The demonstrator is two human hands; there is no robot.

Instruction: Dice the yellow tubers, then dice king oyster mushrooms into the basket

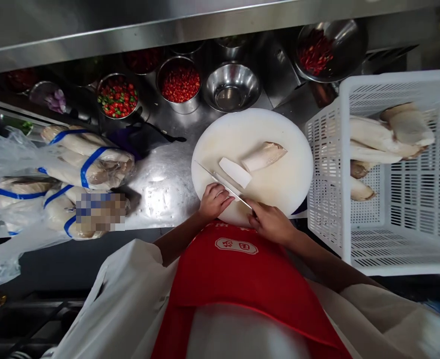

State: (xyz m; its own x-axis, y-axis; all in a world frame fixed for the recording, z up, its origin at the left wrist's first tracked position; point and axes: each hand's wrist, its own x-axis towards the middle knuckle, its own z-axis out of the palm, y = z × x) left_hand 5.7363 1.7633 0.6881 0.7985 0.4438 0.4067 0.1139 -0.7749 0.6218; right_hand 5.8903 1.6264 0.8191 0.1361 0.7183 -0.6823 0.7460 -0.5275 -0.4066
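A round white cutting board [291,134] lies in front of me. My right hand [272,222] grips the handle of a kitchen knife [243,200], whose blade points away to the left, low over the board. My left hand [215,200] is closed beside the blade, fingers curled on a piece of king oyster mushroom that they mostly hide. Just beyond the blade lies a pale cut slab [235,172] of the mushroom. Touching its upper right end is a larger chunk of king oyster mushroom [264,156] with a brownish cap end.
On the right stands a white plastic basket [327,174] holding several king oyster mushrooms [373,134]. Bagged mushrooms [89,159] with blue bands lie left. Behind the board are a metal bowl [232,89] and pots of chopped red chillies [180,85], beneath a steel shelf edge [205,30].
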